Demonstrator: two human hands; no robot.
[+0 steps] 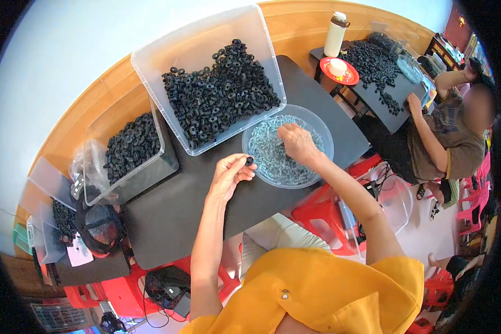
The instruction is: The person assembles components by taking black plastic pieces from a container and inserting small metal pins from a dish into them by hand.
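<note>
Between the thumb and fingers of my left hand [230,172] is a small round black plastic part [249,161], held just off the near left rim of a clear round tub [329,146]. Many small shiny metal pieces [278,164], perhaps screws or pins, fill that tub. My right hand [299,142] is over them with its fingers pinched together; what they hold, if anything, is hidden. Beyond my left hand, a big clear plastic bin [206,42] holds a heap of black ring-like plastic parts [220,94].
A second clear bin [145,189] of black parts stands left on the dark table [178,222], beside a black cap [99,225]. Red stools [323,214] are below. At right, another person [445,133] sits by a table with black parts, a bottle [336,36] and a red plate [352,77].
</note>
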